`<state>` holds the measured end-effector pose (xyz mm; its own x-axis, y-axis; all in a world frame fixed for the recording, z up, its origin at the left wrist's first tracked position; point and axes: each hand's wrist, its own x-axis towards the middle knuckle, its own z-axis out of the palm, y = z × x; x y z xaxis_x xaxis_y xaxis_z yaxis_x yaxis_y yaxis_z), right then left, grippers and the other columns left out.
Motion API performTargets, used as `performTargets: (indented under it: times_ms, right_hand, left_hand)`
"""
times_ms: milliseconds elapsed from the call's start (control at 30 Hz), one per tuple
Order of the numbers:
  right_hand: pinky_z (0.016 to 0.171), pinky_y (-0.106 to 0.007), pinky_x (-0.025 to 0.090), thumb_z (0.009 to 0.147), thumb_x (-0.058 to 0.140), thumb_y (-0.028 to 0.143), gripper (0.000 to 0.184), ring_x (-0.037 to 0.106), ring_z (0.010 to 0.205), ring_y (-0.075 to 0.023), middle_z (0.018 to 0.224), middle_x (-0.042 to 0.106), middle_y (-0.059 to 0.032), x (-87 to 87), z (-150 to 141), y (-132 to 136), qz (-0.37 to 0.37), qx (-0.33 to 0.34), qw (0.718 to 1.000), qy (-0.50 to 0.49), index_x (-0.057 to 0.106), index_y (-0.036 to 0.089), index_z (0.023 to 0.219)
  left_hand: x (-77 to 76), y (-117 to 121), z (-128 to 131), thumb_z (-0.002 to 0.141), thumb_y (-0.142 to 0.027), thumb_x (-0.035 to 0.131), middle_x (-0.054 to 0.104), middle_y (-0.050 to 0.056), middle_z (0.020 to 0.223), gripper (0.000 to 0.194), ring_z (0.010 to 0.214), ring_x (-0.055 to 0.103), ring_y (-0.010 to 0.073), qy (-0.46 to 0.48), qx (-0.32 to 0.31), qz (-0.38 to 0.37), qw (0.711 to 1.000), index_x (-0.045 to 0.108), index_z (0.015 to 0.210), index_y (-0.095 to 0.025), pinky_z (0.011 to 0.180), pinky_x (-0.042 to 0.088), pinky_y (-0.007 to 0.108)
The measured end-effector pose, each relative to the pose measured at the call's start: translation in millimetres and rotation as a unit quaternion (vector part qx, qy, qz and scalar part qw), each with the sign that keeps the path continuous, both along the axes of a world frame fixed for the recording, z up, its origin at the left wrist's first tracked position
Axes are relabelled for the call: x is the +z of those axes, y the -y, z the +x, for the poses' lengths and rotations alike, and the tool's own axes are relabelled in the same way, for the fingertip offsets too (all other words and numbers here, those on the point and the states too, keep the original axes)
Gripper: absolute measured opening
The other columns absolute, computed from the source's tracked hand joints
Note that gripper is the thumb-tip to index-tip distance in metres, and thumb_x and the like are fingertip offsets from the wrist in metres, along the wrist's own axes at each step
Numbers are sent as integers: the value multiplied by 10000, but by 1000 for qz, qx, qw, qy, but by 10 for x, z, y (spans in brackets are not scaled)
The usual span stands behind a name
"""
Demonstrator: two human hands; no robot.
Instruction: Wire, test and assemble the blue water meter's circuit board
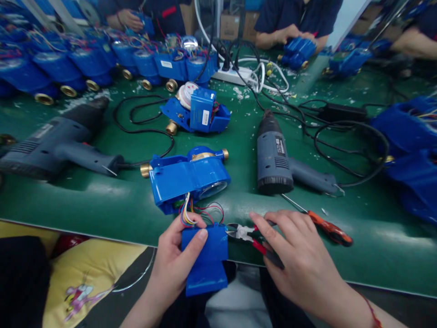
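My left hand (174, 259) is closed around a blue plastic module box (206, 262) at the table's near edge. Coloured wires (191, 214) run from the box up into a blue water meter (187, 175) with brass ends lying just beyond it. My right hand (297, 255) grips red-handled side cutters (244, 233), whose jaws point left and sit next to the box and wires. A second blue meter (198, 111) with a white dial lies farther back.
Two grey heat guns (54, 143) (278, 159) lie on the green table (85, 200), with black cables. A red-handled screwdriver (321, 223) lies by my right hand. A row of blue meters (102, 59) lines the back left. Other people's hands (290, 34) work across the table.
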<state>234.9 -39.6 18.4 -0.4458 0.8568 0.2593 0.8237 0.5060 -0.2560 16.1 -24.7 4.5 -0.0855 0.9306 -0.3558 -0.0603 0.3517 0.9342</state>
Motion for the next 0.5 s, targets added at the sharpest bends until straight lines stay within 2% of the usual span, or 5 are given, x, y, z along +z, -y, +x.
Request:
performTargets:
  times_ms: [100,367,500]
  right_hand:
    - [782,-430,402,797,485,54,472,480,932,-265,1047,571,-129,-21,-11,-13,16,10,1000,6,527,90,1265]
    - [666,-403,472,801,506,60,423,499,795,-241,937,601,-112,-77,-27,14,25,10,999,-22,548,90,1220]
    - [660,-363,504,798,498,43,419,539,773,-216,913,615,-91,-74,-45,27,-20,8,997,-77,559,111,1207]
  left_hand:
    - [-24,0,-25,721,-363,722,496,-63,582,211,461,413,69,-28,-27,30,999,584,767,-210,407,351,149]
    - [71,41,66,677,-392,729,505,-69,549,275,445,423,75,-29,40,-23,999,553,786,-211,403,364,157]
    - [101,39,51,681,-394,724,497,-74,541,277,434,416,68,-31,41,-7,999,537,778,-214,401,353,152]
